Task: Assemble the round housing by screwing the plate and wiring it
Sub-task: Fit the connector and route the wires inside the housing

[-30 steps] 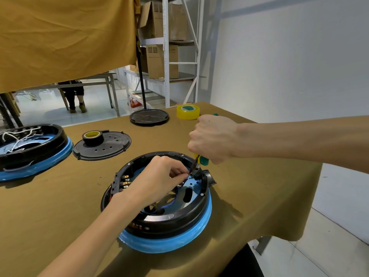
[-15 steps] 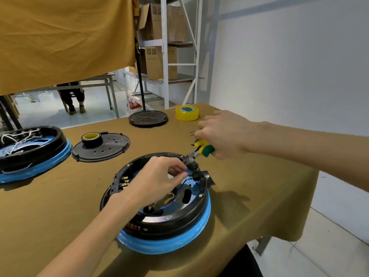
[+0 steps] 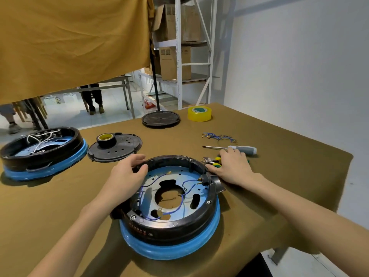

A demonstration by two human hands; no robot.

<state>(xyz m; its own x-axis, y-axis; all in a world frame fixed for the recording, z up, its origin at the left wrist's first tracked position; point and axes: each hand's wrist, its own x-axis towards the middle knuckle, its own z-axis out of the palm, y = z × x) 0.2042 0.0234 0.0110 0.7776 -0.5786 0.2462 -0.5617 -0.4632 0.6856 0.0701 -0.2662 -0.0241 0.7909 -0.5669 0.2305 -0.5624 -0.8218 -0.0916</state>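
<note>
The round housing point(image 3: 171, 226), black on a blue ring, sits on the brown table in front of me. Inside lies a blue metal plate point(image 3: 176, 175) with thin blue wires point(image 3: 180, 205) looped across it. My left hand point(image 3: 123, 176) grips the housing's left rim, thumb inside and fingers outside. My right hand point(image 3: 231, 166) lies flat on the table beside the right rim, its fingers stretched over yellow-green pliers point(image 3: 209, 161) and its thumb near the black connector point(image 3: 214, 181).
A grey-handled screwdriver point(image 3: 239, 149) and a bundle of loose wires point(image 3: 218, 136) lie beyond my right hand. A second housing point(image 3: 40, 156) and a black lid with a tape roll point(image 3: 119, 148) stand at left. Yellow tape point(image 3: 199, 113) and a stand base point(image 3: 160, 119) are at the back.
My right hand lowered the pliers from the housing's connector to the table and flattened over them. My left hand left the wires inside and took the left rim.
</note>
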